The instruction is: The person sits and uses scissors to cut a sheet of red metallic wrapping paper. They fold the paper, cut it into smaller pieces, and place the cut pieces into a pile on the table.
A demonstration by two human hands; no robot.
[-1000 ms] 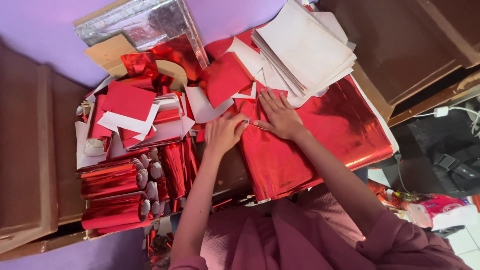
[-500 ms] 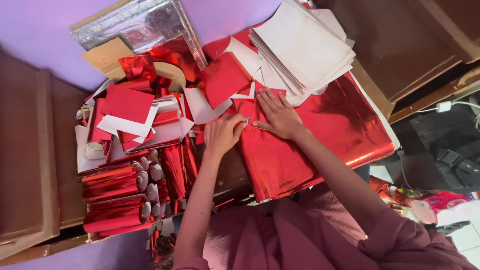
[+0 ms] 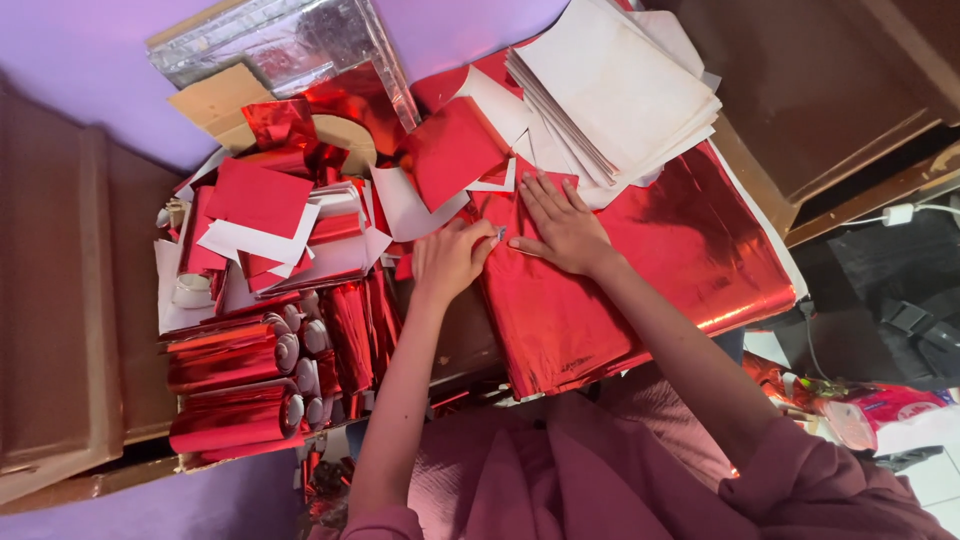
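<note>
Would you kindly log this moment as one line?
left hand: fingers curled at foil edge | right hand: flat on red foil sheet | foil rolls: beside

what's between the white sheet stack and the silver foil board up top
In the head view, loose red foil pieces lie between the white sheet stack and the silver foil board.

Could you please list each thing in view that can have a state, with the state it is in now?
Left hand: closed, pinching a small blade at the foil's edge.
Right hand: open, pressed flat on the foil.
Red foil sheets: lying flat, stacked.
White paper stack: piled, fanned, overlapping the foil.
Red foil rolls: rolled up, lying side by side.
Red and white cut pieces: loose, heaped.
Silver foil sheet: flat, wrinkled.
</note>
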